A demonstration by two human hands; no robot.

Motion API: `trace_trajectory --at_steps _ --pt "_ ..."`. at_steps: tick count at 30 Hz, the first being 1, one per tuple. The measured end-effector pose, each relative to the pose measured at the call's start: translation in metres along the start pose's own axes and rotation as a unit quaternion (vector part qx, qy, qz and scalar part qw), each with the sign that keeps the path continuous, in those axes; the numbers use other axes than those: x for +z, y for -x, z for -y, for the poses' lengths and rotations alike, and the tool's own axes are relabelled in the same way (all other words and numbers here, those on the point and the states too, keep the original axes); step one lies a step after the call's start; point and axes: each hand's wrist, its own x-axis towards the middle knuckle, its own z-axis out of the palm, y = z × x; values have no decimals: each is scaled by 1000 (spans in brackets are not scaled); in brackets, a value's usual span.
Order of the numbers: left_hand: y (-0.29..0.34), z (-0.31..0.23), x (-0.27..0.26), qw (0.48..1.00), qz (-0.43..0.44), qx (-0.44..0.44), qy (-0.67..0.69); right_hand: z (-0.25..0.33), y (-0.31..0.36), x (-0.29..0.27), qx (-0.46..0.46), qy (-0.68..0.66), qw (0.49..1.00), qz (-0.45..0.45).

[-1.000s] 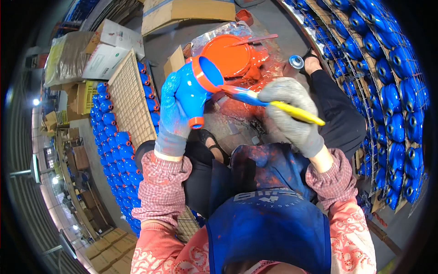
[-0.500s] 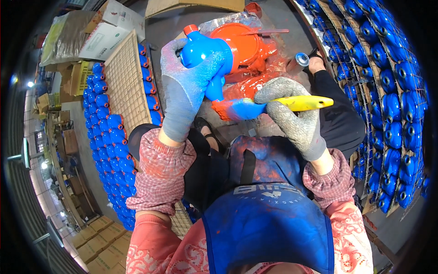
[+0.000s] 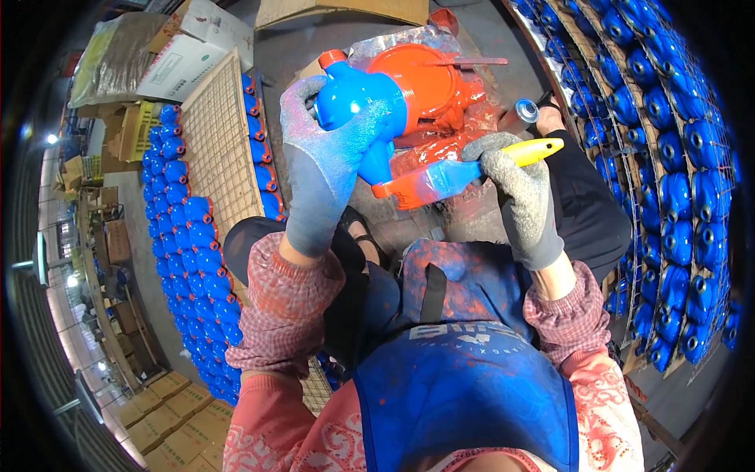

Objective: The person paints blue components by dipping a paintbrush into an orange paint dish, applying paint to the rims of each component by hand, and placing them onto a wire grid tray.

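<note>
My left hand (image 3: pixel 321 153), in a grey glove stained blue, grips a rounded blue casting (image 3: pixel 346 94) with short pipe necks; its exact kind I cannot make out. The casting's upper neck (image 3: pixel 332 58) ends in red, and its lower neck (image 3: pixel 377 163) points down toward me. A flat paintbrush (image 3: pixel 452 177) with a yellow handle and red paint on its bristles is pinched in my gloved right hand (image 3: pixel 511 181). The bristle end meets the rim of the lower neck. Just behind the casting sits a red-coated round paint container (image 3: pixel 413 79).
A stick (image 3: pixel 476 60) lies across the container's rim. To its right stands a clear bottle-like vessel (image 3: pixel 521 115). Rows of blue castings (image 3: pixel 185 236) line the left, and mesh racks of more (image 3: pixel 676 197) fill the right. Cardboard boxes (image 3: pixel 185 67) stand at the far left.
My right hand has tilted the brush, raising its handle, and brought the bristles against the lower neck's end. My left hand and the casting have shifted slightly right and down.
</note>
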Motion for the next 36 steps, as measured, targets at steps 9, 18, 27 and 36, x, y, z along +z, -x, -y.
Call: trace_trajectory --at_steps 9,18,27,36 --pt "-3 1 -3 993 17 -31 110 9 -2 2 -37 -33 999 -20" --pt "1 -2 6 999 -7 -18 45 19 5 16 -30 43 999 17" --pt "-3 5 -1 993 1 -25 118 -7 -13 -3 -21 -5 1000 -22" --pt "-38 14 -30 891 -40 -171 420 -4 -40 37 -60 -247 967 10"
